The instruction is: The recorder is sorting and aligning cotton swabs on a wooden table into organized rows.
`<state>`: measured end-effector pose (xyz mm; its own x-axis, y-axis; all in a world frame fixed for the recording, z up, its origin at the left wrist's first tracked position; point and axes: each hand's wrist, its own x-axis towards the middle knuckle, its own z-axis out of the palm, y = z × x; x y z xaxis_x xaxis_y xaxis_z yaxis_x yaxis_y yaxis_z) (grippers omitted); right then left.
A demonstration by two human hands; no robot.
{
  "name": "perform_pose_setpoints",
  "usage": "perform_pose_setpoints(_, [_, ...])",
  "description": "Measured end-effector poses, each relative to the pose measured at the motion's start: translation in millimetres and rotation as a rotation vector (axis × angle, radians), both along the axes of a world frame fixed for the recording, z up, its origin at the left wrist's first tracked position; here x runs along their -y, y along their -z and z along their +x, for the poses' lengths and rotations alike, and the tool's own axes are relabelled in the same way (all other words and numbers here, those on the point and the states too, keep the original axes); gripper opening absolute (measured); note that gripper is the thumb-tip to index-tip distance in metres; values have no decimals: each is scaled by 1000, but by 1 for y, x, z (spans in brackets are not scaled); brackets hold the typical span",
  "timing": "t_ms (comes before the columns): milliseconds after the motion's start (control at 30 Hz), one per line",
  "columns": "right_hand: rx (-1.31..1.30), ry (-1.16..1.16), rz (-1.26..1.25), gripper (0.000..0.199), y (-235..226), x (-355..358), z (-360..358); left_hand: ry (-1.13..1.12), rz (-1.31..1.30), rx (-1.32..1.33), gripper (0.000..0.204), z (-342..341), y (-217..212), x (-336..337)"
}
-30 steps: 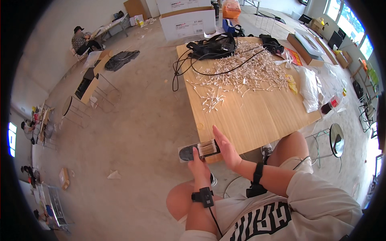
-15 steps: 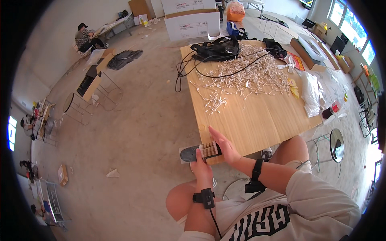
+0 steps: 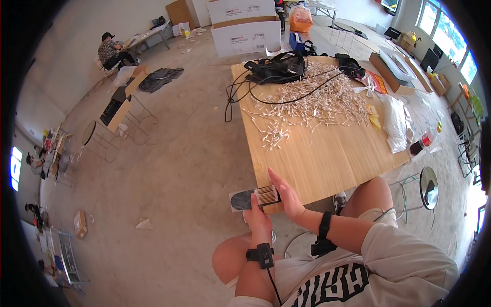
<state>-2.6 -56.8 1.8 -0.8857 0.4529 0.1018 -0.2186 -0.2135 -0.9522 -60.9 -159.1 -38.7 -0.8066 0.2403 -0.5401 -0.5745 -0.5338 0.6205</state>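
Note:
At the near left corner of the table, my left hand [image 3: 259,219] is closed round a small clear pack with a dark, rounded panel [image 3: 241,200]. A neat row of cotton swabs [image 3: 266,195] lies side by side in its open end, and my thumb rests near them. My right hand [image 3: 290,198] is held flat and upright, fingers stretched out, with its palm against or very close to the swab ends. Farther up the table spreads a large loose heap of cotton swabs [image 3: 319,94], with a smaller scatter [image 3: 274,135] at its near left.
On the wooden table [image 3: 327,158] lie a black strap bag [image 3: 279,69] with cables, white plastic bags [image 3: 394,123] and a bottle of dark drink [image 3: 422,143]. A round stool [image 3: 428,188] stands to the right. Large white cartons [image 3: 245,38] stand behind; a person [image 3: 112,51] sits far left.
The view has shifted slightly, so the scene sits a little lower. My hands keep nearly the same pose around the pack of swabs.

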Motion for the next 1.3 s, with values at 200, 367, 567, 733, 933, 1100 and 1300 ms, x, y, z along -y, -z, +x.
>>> perform_pose_setpoints(200, [-17,65,50,70,-1,7,-4,18,-39,-14,31,3,-1,-3])
perform_pose_setpoints(367, [-2,94,19,69,-6,13,-5,-11,31,-36,32,7,-7,-2])
perform_pose_setpoints(567, [-20,121,-16,68,0,18,-7,34,-33,-109,30,12,-5,-5])
perform_pose_setpoints(733, [-22,122,10,68,-2,25,-10,56,-47,-104,27,13,4,-2])
perform_pose_setpoints(933, [-17,104,-89,68,-4,35,-16,96,-78,-85,29,13,-7,-3])
perform_pose_setpoints(1100, [-19,104,-125,68,-5,42,-22,127,-126,-118,32,15,-16,-6])
perform_pose_setpoints(1300, [-38,76,-119,69,1,47,-28,165,-311,-250,36,12,5,-1])
